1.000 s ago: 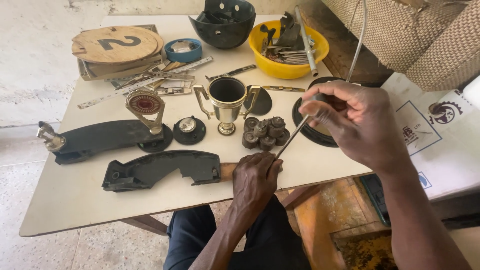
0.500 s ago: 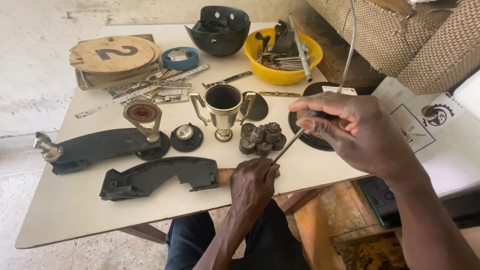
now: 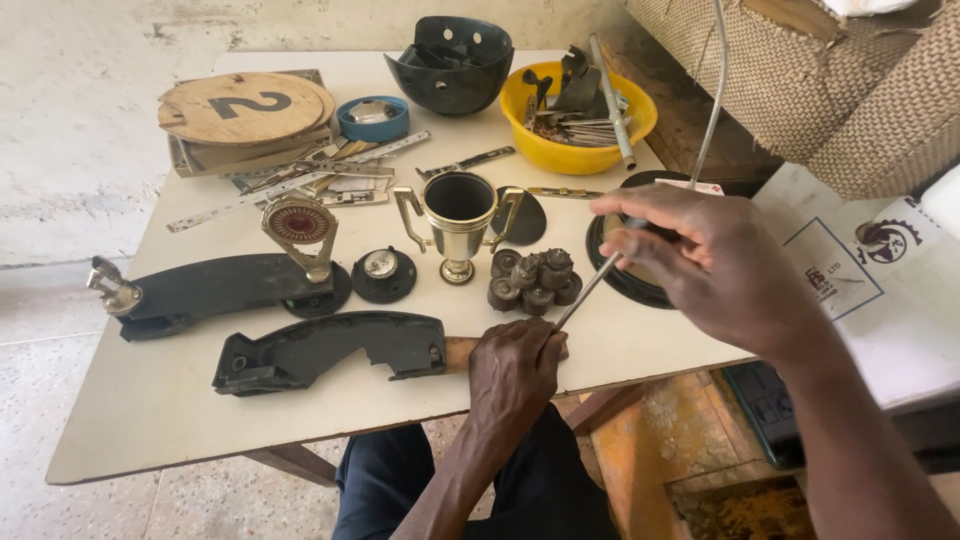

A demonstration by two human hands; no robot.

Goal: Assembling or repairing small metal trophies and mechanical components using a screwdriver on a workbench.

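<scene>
Right hand (image 3: 715, 262) clenched on a screwdriver (image 3: 592, 290), shaft angled down so the tip meets whatever the left hand (image 3: 513, 372) grips at the near table (image 3: 130, 420) edge, beside the black curved cover (image 3: 330, 350). That small part is hidden inside the closed fist, can't identify it. Dark knobs (image 3: 530, 280) and gold trophy cup (image 3: 458, 222) sit just behind, within reach; screwdriver handle mostly covered by fingers.
</scene>
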